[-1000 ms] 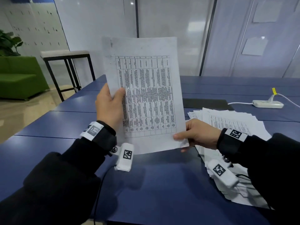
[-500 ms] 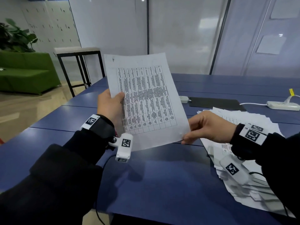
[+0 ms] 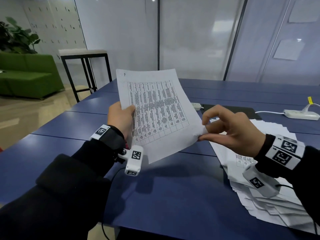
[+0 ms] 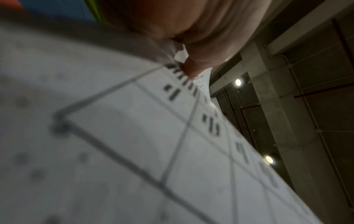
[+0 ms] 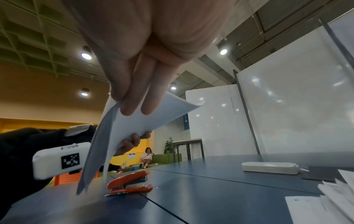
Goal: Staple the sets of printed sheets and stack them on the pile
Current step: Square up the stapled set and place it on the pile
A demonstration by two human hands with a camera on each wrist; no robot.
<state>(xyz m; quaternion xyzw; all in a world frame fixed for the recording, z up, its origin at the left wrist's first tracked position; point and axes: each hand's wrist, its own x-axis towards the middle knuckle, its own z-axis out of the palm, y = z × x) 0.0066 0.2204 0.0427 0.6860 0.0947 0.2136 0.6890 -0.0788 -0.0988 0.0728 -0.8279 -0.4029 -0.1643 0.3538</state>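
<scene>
A set of printed sheets [image 3: 159,111] with a table on it is held tilted above the blue table [image 3: 164,196]. My left hand [image 3: 121,118] grips its left edge, thumb on the front. My right hand [image 3: 230,129] pinches its lower right corner between thumb and fingers. In the right wrist view the sheets [image 5: 134,128] bend under my fingers [image 5: 132,106], and an orange stapler [image 5: 128,183] lies on the table just beyond the paper. The stapler is hidden behind the sheets in the head view. A spread pile of printed sheets [image 3: 259,170] lies at the right under my right wrist.
A white power strip [image 3: 301,115] with its cable and a dark mat [image 3: 230,110] lie at the far right. A smaller white adapter [image 3: 195,105] sits behind the sheets. A black-legged stool [image 3: 83,66] and green sofa [image 3: 26,75] stand beyond the table's left end.
The sheets have tipped from upright to slanting down and to the right. My right hand has shifted from a flat hold on the bottom edge to a fingertip pinch on the corner.
</scene>
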